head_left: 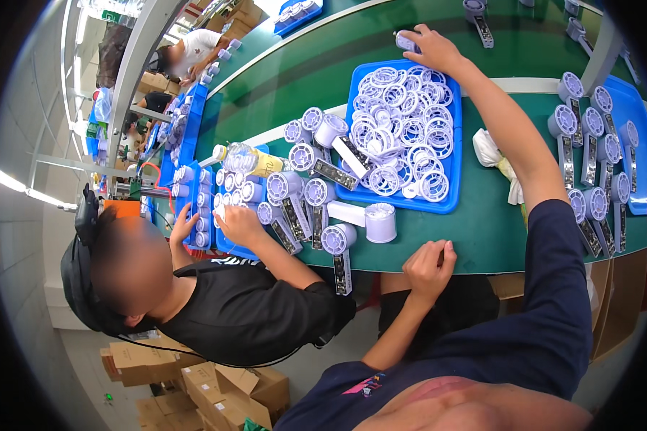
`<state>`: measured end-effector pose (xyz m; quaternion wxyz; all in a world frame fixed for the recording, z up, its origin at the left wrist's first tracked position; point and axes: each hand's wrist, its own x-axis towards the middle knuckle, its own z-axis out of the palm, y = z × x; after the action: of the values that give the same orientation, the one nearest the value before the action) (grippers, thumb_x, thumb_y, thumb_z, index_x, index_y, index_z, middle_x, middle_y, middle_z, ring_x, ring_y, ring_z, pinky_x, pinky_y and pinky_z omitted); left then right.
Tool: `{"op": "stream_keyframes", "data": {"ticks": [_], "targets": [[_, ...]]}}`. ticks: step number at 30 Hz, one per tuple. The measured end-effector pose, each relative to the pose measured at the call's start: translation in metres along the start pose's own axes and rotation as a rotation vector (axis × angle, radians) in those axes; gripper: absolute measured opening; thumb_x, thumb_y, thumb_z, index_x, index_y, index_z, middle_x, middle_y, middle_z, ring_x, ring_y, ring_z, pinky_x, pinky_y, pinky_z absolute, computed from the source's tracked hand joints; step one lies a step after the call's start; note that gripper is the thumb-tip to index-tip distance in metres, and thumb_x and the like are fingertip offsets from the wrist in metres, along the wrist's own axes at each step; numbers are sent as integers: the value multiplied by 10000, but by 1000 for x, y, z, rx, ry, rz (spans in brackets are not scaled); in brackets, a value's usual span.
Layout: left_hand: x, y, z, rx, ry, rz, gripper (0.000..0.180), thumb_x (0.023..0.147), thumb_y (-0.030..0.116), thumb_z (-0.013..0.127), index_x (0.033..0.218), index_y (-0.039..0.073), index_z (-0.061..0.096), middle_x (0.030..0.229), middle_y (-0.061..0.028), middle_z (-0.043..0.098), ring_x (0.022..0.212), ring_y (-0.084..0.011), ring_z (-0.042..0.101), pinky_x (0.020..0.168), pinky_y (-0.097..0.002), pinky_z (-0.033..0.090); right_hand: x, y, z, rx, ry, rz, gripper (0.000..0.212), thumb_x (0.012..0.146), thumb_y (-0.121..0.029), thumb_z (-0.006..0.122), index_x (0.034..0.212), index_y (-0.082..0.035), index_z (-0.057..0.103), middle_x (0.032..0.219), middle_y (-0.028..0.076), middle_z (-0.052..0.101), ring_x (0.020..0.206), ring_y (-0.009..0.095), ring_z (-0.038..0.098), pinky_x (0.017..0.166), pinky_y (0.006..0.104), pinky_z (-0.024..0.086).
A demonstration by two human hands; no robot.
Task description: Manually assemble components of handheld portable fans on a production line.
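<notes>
My right hand (433,52) reaches to the far side of the blue tray (456,179), its fingers closed on a small white cylindrical housing (406,42) on the green belt. My left hand (430,270) is curled at the table's near edge; what it holds, if anything, is hidden. White slotted ring covers (395,94) fill the tray in a loose heap. Nearer my left hand stands a white cup-shaped housing (381,223). Several white fan-like units with round heads and handles showing circuit boards (343,271) lie left of the tray, one jutting over the table edge.
More fan-like units (568,136) lie in rows at the right, beside another blue tray (636,194). A crumpled white cloth (487,149) lies right of the ring tray. A co-worker in black (259,309) works close on my left, near plastic bottles (248,159). Cartons (216,395) sit on the floor.
</notes>
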<state>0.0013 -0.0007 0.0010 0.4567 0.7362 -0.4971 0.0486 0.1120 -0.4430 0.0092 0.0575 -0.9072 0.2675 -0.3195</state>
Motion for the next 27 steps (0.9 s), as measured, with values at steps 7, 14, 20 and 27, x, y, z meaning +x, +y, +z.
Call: {"op": "stream_keyframes", "data": {"ticks": [7, 14, 20, 27], "targets": [[-1, -1, 0, 19, -8, 15, 111, 873, 79, 698, 791, 62, 626, 582, -41, 496, 466, -207, 507, 439, -351, 387, 2, 12, 3, 168, 43, 241, 504, 851, -325, 685, 1310, -177, 535, 1163, 216, 565, 999, 449, 640, 861, 508, 543], [-2, 0, 1, 23, -2, 1, 112, 878, 84, 695, 790, 63, 629, 583, -39, 497, 466, -206, 509, 439, -350, 389, 1, 11, -4, 35, 394, 268, 466, 837, -342, 641, 1250, -134, 587, 1144, 234, 553, 925, 466, 644, 810, 520, 551], [0, 0, 2, 4, -1, -6, 116, 880, 84, 694, 787, 60, 629, 589, -43, 505, 468, -207, 513, 440, -349, 387, 5, 18, -16, -46, 315, 420, 429, 866, -408, 595, 1182, -123, 647, 1110, 216, 594, 991, 426, 628, 786, 491, 567], [-2, 0, 2, 12, -15, -3, 115, 882, 85, 692, 789, 57, 630, 592, -45, 507, 473, -212, 515, 444, -355, 388, -3, 29, -12, -226, 208, 434, 380, 856, -322, 638, 1171, -110, 650, 1128, 207, 615, 1037, 384, 635, 773, 476, 576]]}}
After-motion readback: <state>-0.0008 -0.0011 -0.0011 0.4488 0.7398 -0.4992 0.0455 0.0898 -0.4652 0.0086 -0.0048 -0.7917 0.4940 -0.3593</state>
